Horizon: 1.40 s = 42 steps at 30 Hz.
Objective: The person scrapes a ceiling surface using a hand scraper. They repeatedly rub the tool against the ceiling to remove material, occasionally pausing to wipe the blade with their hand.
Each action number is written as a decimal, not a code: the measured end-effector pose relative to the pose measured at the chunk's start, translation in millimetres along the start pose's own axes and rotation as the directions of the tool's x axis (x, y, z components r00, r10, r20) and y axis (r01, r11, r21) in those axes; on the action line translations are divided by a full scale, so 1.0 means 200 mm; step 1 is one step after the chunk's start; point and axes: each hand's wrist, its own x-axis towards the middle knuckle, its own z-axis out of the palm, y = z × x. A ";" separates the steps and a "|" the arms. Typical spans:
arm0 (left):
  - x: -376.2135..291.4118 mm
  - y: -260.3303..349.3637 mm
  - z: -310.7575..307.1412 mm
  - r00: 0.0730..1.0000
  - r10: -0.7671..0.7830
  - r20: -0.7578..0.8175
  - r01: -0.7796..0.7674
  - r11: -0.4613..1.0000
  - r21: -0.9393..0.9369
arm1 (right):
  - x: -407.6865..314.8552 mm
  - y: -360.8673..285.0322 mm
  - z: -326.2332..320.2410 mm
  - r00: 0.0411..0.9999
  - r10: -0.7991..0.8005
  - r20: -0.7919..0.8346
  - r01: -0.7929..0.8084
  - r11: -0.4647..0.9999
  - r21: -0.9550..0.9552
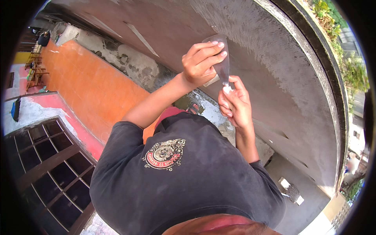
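A putty knife with a wide, thin metal blade is held up before the wall, blade upward. My right hand grips its handle from below, the thumb near the base of the blade; most of the handle is hidden by the fingers. My left hand holds the upper part of the blade, with several fingertips laid over its face. The left thumb cannot be made out clearly. Behind both hands rises a grey-brown plastered wall, with rough, streaked plaster along its upper part.
An orange tiled floor lies to the left, beside a patchy concrete strip. My sandaled foot is on wet ground below. A dark-framed window is at lower left, wooden furniture farther back. A brush-like object lies at lower right.
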 end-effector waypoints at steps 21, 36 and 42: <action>0.02 0.00 0.00 1.000 -0.014 -0.015 0.014 1.000 0.007 | -0.01 -0.02 0.04 0.999 -0.034 -0.003 0.034 0.999 0.039; -0.12 0.03 -0.06 0.945 0.171 0.277 -0.140 0.982 -0.128 | -0.15 -0.16 -0.20 0.985 -0.152 -0.082 0.116 0.934 -0.338; -0.16 -0.01 -0.12 0.964 0.181 0.194 -0.129 0.958 -0.256 | 0.20 -0.12 0.00 0.973 -0.232 0.013 0.222 0.914 -0.339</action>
